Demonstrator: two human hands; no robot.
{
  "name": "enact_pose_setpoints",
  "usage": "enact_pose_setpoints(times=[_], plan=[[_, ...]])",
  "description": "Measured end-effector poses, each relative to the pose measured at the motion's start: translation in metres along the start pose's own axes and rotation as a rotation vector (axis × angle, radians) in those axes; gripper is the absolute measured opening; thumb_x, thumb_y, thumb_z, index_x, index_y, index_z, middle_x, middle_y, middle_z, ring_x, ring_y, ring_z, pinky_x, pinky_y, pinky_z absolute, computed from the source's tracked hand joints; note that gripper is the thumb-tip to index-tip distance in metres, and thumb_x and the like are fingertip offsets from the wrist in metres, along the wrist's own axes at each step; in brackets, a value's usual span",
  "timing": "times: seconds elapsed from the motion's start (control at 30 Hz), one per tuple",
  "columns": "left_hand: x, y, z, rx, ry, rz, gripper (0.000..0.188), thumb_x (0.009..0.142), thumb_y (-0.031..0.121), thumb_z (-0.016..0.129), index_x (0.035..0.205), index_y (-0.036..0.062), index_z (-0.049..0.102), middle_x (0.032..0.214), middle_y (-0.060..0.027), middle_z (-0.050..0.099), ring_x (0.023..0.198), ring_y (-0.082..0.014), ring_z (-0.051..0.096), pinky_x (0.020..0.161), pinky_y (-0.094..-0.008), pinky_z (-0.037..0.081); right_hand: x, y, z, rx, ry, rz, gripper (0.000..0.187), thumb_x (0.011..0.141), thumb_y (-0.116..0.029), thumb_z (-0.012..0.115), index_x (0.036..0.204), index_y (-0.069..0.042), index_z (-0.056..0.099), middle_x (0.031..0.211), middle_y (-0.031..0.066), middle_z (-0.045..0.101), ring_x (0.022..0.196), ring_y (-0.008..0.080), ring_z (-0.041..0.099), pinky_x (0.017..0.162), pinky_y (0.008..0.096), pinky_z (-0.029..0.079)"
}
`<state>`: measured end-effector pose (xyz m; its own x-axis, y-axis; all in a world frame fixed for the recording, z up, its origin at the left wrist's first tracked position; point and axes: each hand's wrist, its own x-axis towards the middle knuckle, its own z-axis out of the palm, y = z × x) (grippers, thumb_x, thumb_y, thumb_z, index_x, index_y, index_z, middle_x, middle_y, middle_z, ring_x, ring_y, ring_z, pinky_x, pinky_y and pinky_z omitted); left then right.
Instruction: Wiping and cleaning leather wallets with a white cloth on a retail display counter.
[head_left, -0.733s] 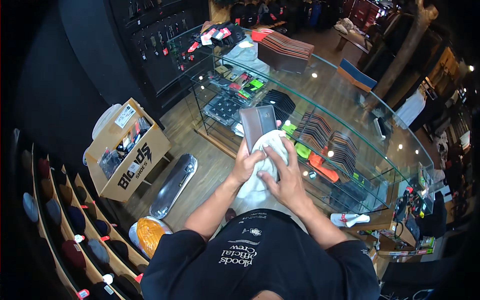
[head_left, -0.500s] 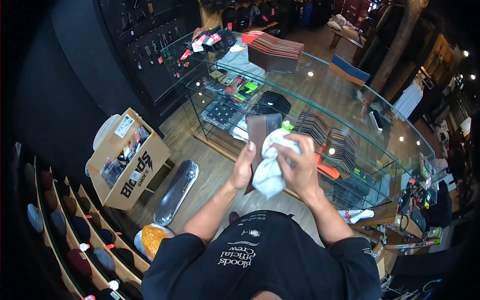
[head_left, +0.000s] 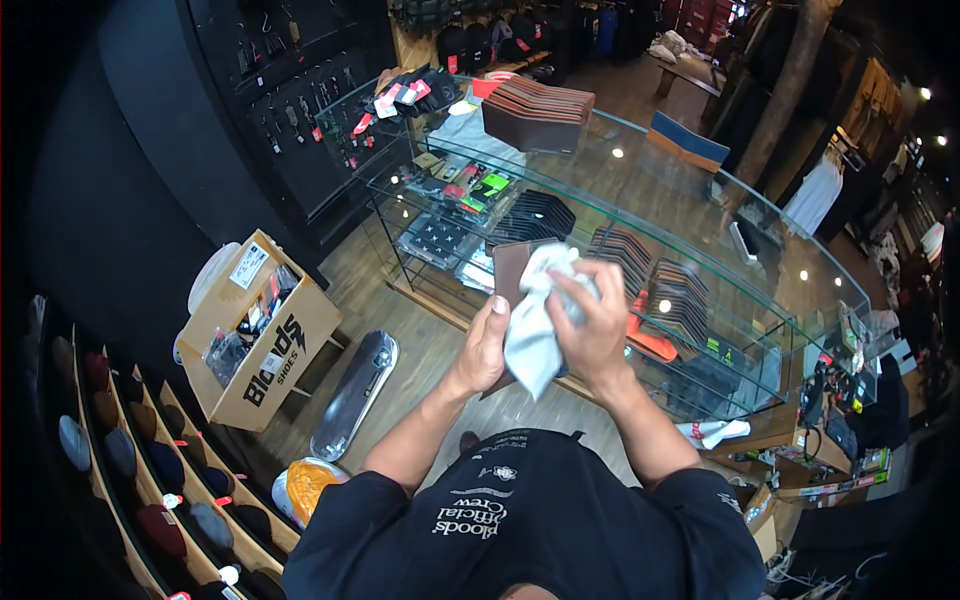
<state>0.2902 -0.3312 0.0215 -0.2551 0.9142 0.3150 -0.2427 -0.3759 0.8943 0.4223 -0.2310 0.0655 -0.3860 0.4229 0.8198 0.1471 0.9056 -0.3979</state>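
Note:
My left hand (head_left: 483, 348) holds a long brown wallet (head_left: 510, 262) upright in front of my chest, thumb along its near side. My right hand (head_left: 598, 325) grips a bunched white cloth (head_left: 535, 335) against the wallet's face. A loose corner of the cloth hangs down and covers much of the wallet's middle and lower part. The fingers of my left hand are mostly hidden behind the wallet.
Ahead stands a glass display counter (head_left: 690, 215) with a row of brown wallets (head_left: 540, 115) and a blue-and-tan wallet (head_left: 690, 142) on top. At the left are an open cardboard box (head_left: 270, 355), a wrapped skateboard deck (head_left: 355, 395) and racks of caps (head_left: 160, 530).
The cloth has shifted on the wallet, and its loose end now hangs as a point. My right hand has moved slightly left. The wallet's top edge sits a little lower.

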Motion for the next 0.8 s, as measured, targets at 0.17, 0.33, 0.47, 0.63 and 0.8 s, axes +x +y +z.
enact_pose_setpoints(times=[0.17, 0.33, 0.47, 0.63, 0.8], plan=[[0.002, -0.017, 0.008, 0.091, 0.019, 0.009, 0.063, 0.111, 0.048, 0.027, 0.144, -0.0033, 0.043, 0.131, -0.0133, 0.059, 0.116, -0.0185, 0.061, 0.101, -0.035, 0.049, 0.003, 0.02, 0.003, 0.061, 0.088, 0.085, 0.033, 0.074, -0.002, 0.079, 0.105, -0.011, 0.077, 0.101, 0.0119, 0.064, 0.096, 0.0305, 0.059, 0.084, 0.0408, 0.05], [0.006, -0.003, -0.002, -0.03, -0.021, -0.074, 0.062, 0.112, 0.044, 0.025, 0.147, -0.0046, 0.041, 0.135, -0.0138, 0.058, 0.121, -0.0195, 0.06, 0.105, -0.0349, 0.047, -0.007, 0.02, -0.002, 0.082, -0.092, -0.026, 0.031, 0.074, -0.004, 0.078, 0.104, -0.012, 0.077, 0.104, 0.0121, 0.064, 0.099, 0.0313, 0.058, 0.086, 0.0418, 0.049], [0.009, -0.011, -0.002, 0.003, -0.021, -0.088, 0.06, 0.113, 0.042, 0.025, 0.147, -0.0047, 0.041, 0.14, -0.0146, 0.056, 0.127, -0.0204, 0.056, 0.11, -0.0355, 0.043, 0.0, 0.028, 0.006, 0.024, 0.024, 0.076, 0.03, 0.075, -0.004, 0.078, 0.104, -0.012, 0.077, 0.104, 0.0126, 0.064, 0.1, 0.0314, 0.059, 0.085, 0.0422, 0.05], [0.011, -0.008, 0.002, 0.043, -0.006, -0.082, 0.061, 0.113, 0.041, 0.024, 0.147, -0.005, 0.043, 0.143, -0.0149, 0.054, 0.134, -0.0197, 0.051, 0.115, -0.0358, 0.038, -0.013, 0.049, -0.009, -0.008, -0.083, 0.048, 0.028, 0.075, -0.006, 0.078, 0.103, -0.01, 0.077, 0.105, 0.0128, 0.064, 0.101, 0.0324, 0.059, 0.088, 0.0423, 0.049], [0.013, -0.012, -0.001, -0.073, -0.035, -0.14, 0.06, 0.113, 0.042, 0.023, 0.145, -0.0039, 0.046, 0.139, -0.0129, 0.058, 0.127, -0.0186, 0.057, 0.111, -0.0352, 0.043, -0.02, 0.041, -0.008, 0.098, -0.154, -0.039, 0.03, 0.075, -0.007, 0.078, 0.105, -0.013, 0.077, 0.107, 0.0131, 0.063, 0.1, 0.032, 0.058, 0.085, 0.0419, 0.05]])
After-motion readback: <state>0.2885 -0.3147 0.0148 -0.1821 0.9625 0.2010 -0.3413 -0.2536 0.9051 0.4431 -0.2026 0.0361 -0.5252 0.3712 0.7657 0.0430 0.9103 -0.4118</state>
